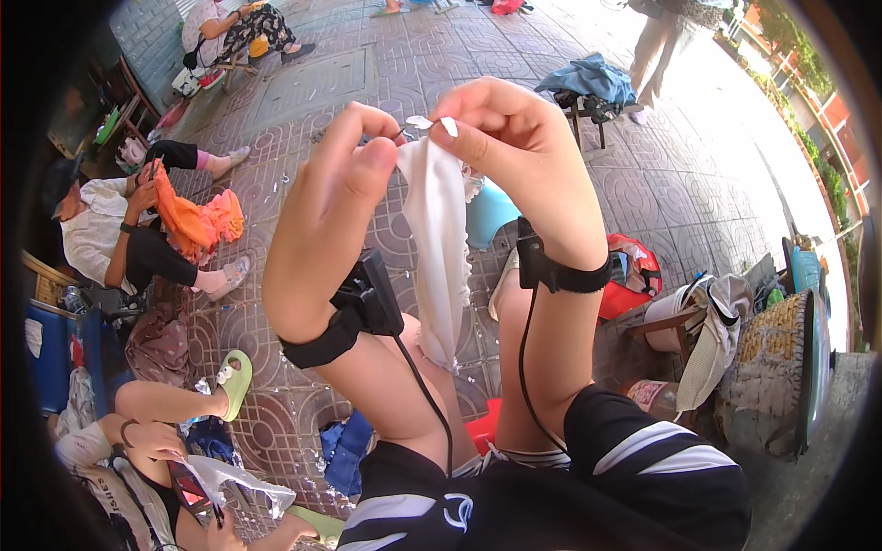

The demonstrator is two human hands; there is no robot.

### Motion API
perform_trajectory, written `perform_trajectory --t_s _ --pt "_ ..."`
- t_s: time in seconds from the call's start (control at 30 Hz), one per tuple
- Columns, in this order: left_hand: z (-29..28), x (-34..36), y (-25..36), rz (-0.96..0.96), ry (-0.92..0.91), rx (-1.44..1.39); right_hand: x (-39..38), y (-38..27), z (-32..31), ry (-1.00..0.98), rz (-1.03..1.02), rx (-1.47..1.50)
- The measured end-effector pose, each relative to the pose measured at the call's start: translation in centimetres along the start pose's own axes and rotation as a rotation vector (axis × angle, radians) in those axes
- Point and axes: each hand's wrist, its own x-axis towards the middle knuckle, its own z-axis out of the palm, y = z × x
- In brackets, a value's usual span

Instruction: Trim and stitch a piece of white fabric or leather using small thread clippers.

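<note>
My left hand (pixel 344 179) and my right hand (pixel 510 129) are raised in front of me, close together. Between them a long strip of white cloth (pixel 439 253) hangs down toward my knees, its right edge frilly. My right thumb and fingers pinch its top end, where small white bits stick out at the fingertips. The left thumb and index finger close on the cloth's upper left corner. Something small and dark shows by the left fingertips, too small to make out. Both wrists carry black straps with small boxes and cables.
A light blue basin (pixel 490 216) stands beyond the cloth, and a red bag (pixel 632 275) lies to its right. A stool bears blue clothing (pixel 593 81). Co-workers sit at left, one with orange cloth (pixel 197 216), another with white cloth (pixel 234 482). Wicker seating (pixel 758 367) stands at right.
</note>
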Motion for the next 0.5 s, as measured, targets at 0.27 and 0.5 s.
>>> perform_trajectory --t_s 0.27,0.5 --pt "0.0 -0.2 -0.6 -0.045 -0.137 -0.077 -0.1 0.4 -0.8 -0.091 0.029 -0.138" --pt "-0.5 -0.6 -0.4 -0.068 -0.241 -0.177 -0.3 -0.1 -1.3 -0.126 0.087 -0.216"
